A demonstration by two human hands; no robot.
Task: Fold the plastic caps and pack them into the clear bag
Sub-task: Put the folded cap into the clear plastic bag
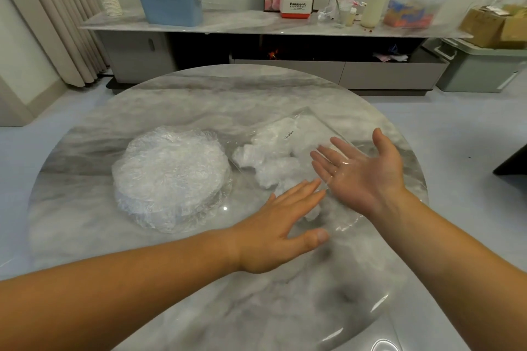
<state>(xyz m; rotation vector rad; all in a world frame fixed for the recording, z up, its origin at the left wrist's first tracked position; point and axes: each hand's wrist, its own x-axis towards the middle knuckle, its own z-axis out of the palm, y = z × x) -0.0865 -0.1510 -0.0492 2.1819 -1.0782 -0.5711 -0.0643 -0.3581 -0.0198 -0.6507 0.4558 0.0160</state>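
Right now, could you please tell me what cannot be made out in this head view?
All head view.
Count in the stack of caps: see-through layers merge.
Label print on the clear bag: too small.
Whether the right hand has fingers inside the bag: film glare hides it.

both hands (281,232) (363,172) flat, fingers (302,192) straight.

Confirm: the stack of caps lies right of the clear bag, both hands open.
Wrong side: the head view shows the stack of caps left of the clear bag. The left hand and right hand are open.
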